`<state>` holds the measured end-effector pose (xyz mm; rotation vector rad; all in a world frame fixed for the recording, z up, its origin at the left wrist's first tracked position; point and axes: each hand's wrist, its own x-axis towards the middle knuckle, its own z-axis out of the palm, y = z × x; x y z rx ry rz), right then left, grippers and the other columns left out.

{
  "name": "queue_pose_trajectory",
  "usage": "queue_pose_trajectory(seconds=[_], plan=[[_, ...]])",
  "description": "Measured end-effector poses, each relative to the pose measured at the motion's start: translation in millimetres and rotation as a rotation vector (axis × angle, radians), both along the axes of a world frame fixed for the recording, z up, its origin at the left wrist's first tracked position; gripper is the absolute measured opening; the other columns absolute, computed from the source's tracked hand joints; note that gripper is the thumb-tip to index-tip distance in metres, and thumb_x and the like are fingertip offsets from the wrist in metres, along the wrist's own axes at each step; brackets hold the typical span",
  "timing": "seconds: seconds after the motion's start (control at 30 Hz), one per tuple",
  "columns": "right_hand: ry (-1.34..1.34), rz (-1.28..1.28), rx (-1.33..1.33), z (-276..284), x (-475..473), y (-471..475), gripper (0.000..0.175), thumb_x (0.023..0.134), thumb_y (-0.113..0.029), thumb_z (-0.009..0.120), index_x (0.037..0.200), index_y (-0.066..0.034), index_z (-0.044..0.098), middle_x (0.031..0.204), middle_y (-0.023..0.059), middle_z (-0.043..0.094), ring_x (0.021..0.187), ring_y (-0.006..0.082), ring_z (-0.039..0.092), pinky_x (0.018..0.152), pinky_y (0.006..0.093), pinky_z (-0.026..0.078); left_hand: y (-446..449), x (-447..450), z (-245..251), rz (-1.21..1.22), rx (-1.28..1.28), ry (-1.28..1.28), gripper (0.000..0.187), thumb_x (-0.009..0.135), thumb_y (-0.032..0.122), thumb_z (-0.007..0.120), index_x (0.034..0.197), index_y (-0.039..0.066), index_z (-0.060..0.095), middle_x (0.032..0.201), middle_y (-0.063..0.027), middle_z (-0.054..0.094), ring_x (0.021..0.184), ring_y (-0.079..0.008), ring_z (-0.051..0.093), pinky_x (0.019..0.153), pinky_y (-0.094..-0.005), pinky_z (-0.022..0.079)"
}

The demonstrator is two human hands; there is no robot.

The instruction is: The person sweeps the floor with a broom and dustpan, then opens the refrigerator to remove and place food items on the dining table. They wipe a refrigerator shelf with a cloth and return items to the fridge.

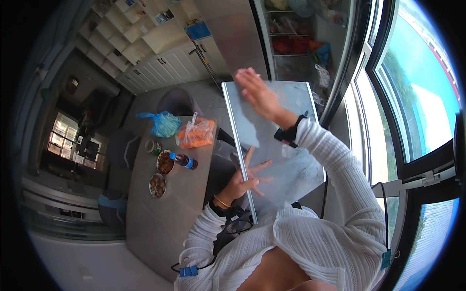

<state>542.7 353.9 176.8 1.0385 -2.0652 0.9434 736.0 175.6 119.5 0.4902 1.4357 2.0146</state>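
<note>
A clear glass refrigerator shelf [291, 156] with pale edge strips lies tilted in front of my body. My left hand [251, 178] holds its left edge, the thumb over the strip and the spread fingers seen against the glass, apparently from beneath. My right hand [256, 94] is flat over the far left part of the shelf, fingers extended and close together, holding nothing; whether it touches the glass I cannot tell. Smudges and a cloudy patch show on the glass. Both wrists wear black bands.
At left, a dining table [167, 225] holds a bagged bunch of carrots [196, 132], a blue bag [164, 124], a jar [153, 146], a dark drink bottle [185, 161] and two food bowls [157, 185]. An open refrigerator [291, 40] stands ahead, windows [418, 91] at right.
</note>
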Motion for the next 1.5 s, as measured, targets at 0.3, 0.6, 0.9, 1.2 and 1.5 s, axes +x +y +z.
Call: queue_pose_trajectory(seconds=[0.3, 0.6, 0.9, 1.2, 1.5], plan=[[-0.040, -0.089, 0.291, -64.1, 3.3, 49.2, 0.063, 0.088, -0.010, 0.056, 0.147, -0.0022, 0.034, 0.148, 0.0206, 0.038, 0.139, 0.0368, 0.034, 0.119, 0.0442, 0.024, -6.9, 11.9, -2.9, 0.172, 0.087, 0.065, 0.100, 0.087, -0.005, 0.048, 0.148, 0.019, -0.028, 0.151, -0.0301, 0.030, 0.119, -0.0421, 0.057, 0.072, -0.0408, 0.062], [0.019, 0.304, 0.051, -39.6, 27.0, -9.7, 0.049, 0.094, -0.008, 0.050, 0.142, -0.0068, 0.043, 0.143, 0.0186, 0.044, 0.138, 0.0365, 0.036, 0.118, 0.0425, 0.023, -1.0, 8.5, -0.2, 0.206, 0.045, 0.097, 0.100, 0.086, -0.008, 0.046, 0.150, 0.021, -0.025, 0.150, -0.0300, 0.031, 0.120, -0.0409, 0.057, 0.072, -0.0381, 0.062], [-0.281, 0.224, -0.060, -90.2, 44.7, -4.2, 0.060, 0.091, -0.001, 0.052, 0.148, -0.0092, 0.035, 0.154, 0.0169, 0.031, 0.146, 0.0351, 0.023, 0.119, 0.0428, 0.021, -0.5, 10.8, -3.8, 0.284, 0.061, 0.100, 0.098, 0.086, -0.005, 0.047, 0.150, 0.018, -0.025, 0.149, -0.0328, 0.030, 0.118, -0.0437, 0.057, 0.070, -0.0414, 0.063], [-0.364, -0.208, -0.112, -69.8, 31.0, 53.3, 0.059, 0.090, 0.001, 0.048, 0.146, -0.0094, 0.037, 0.150, 0.0158, 0.036, 0.142, 0.0380, 0.028, 0.118, 0.0459, 0.021, 3.2, -7.7, 7.2, 0.335, 0.071, 0.219, 0.100, 0.085, -0.002, 0.049, 0.150, 0.020, -0.024, 0.149, -0.0350, 0.027, 0.117, -0.0463, 0.056, 0.070, -0.0431, 0.063], [-0.325, -0.328, -0.082, -102.8, 32.2, 100.8, 0.049, 0.095, -0.003, 0.045, 0.144, -0.0041, 0.039, 0.150, 0.0182, 0.037, 0.143, 0.0343, 0.030, 0.119, 0.0446, 0.020, 6.4, -11.1, 15.0, 0.387, 0.179, 0.215, 0.099, 0.087, -0.002, 0.051, 0.152, 0.026, -0.020, 0.150, -0.0348, 0.025, 0.118, -0.0507, 0.053, 0.069, -0.0464, 0.063]])
